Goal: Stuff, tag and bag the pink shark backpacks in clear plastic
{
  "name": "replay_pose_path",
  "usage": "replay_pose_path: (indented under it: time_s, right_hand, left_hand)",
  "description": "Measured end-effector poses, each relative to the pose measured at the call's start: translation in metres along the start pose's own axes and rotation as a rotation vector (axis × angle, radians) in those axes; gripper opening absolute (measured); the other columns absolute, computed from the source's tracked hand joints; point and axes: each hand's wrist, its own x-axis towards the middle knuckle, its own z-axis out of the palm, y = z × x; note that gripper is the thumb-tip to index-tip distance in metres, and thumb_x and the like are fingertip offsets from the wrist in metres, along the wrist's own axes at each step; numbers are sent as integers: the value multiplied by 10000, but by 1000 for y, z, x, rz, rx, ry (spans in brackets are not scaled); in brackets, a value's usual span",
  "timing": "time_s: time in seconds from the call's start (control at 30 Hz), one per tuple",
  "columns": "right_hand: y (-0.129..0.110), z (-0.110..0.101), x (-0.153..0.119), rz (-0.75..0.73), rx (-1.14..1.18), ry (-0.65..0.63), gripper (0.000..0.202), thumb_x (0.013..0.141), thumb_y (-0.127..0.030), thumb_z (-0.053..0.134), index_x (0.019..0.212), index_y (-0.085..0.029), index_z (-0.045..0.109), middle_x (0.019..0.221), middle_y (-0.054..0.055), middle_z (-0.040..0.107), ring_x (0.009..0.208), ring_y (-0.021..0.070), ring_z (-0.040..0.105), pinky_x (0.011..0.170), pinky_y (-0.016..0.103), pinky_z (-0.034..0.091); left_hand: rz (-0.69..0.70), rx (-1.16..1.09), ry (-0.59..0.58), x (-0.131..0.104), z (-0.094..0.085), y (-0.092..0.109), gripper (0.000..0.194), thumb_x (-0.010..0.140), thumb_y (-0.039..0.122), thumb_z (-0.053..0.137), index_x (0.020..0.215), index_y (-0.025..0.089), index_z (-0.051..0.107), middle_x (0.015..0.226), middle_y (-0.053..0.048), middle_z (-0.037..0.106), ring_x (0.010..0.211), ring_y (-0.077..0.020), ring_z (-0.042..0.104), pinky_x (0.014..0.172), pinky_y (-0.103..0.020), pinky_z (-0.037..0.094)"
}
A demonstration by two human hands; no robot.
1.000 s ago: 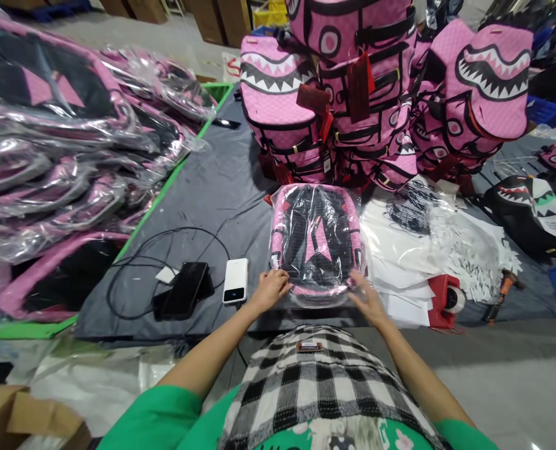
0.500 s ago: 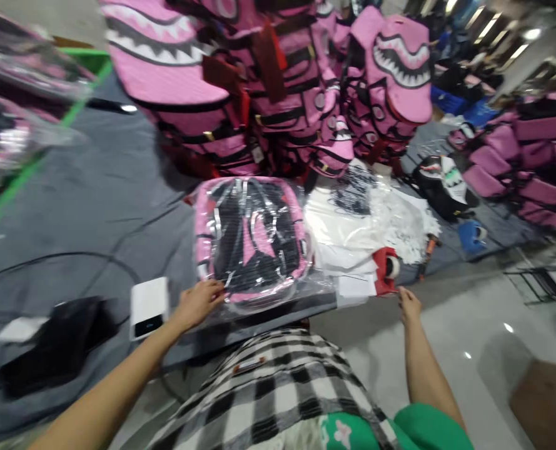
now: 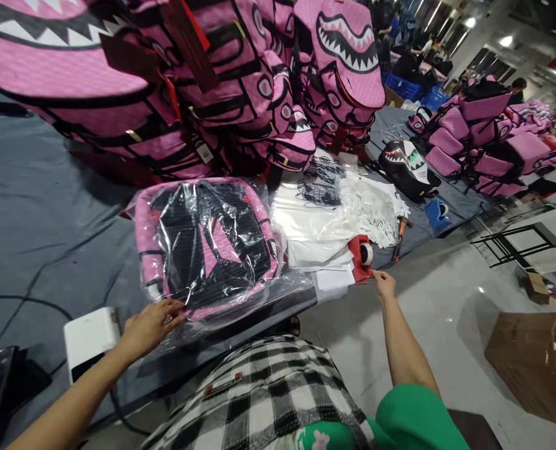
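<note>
A pink and black backpack [image 3: 221, 250] lies flat on the table inside a clear plastic bag [image 3: 191, 225]. My left hand [image 3: 151, 328] is at the bag's near left corner, its bent fingers closed on the plastic edge. To the right, a red tape dispenser [image 3: 359, 265] holding a white-cored roll sits by the table's front edge. My right hand [image 3: 383, 284] is pinched at the dispenser's front end, where the tape comes off; the clear strip itself is hard to make out.
Pink shark-mouth backpacks [image 3: 259, 81] are piled behind. White plastic bags [image 3: 310, 212] and papers [image 3: 334, 278] lie beside the dispenser. A white box-shaped device [image 3: 90, 334] stands at left. Farther right are an orange-handled tool [image 3: 401, 237], a blue tape dispenser [image 3: 437, 214] and a floor carton [image 3: 531, 356].
My view has turned to the right and come closer, so the table's things appear farther left. Both hands keep their places at the bag's corner and the red dispenser.
</note>
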Motion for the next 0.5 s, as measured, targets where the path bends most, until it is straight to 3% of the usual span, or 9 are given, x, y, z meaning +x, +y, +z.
replay_pose_path:
  time_s: [0.13,0.23,0.3,0.4,0.5]
  right_hand:
    - [14,-11,-39,46,126,30,301,937,-414,668,800,-155,599,699,-35,618,604,109,584,569,239,477]
    - [17,3,-65,94,236,-36,345,977,-446,602,787,-163,556,648,-66,529,505,73,483,482,204,408]
    - [9,26,-83,105,306,-159,383,976,-452,591,723,-180,499,591,-88,427,456,60,384,443,187,358]
    - [-18,72,-119,111,377,-452,464,891,-481,657,637,-215,373,537,-108,283,430,59,254,405,175,277]
    - [-58,118,-162,104,404,-788,468,799,-560,714,680,-228,407,568,-109,273,447,65,218,405,182,247]
  left_hand:
    - [15,-26,-69,-3,-7,6,335,925,278,449,1112,239,725,1325,-40,690,1237,-239,612,978,-335,499]
    - [21,-63,-58,-7,-16,14,321,923,265,453,1093,219,722,1324,-72,685,1225,-271,615,991,-386,491]
    - [24,-93,-43,-12,-21,20,305,908,264,485,1085,210,728,1319,-96,683,1228,-297,614,988,-409,491]
    - [18,-135,-22,-20,-26,27,269,900,277,531,1066,226,737,1291,-93,691,1209,-298,622,978,-401,488]
    - [20,-183,-9,-20,-25,27,233,926,333,545,1021,233,734,1204,-78,714,1159,-278,628,966,-399,476]
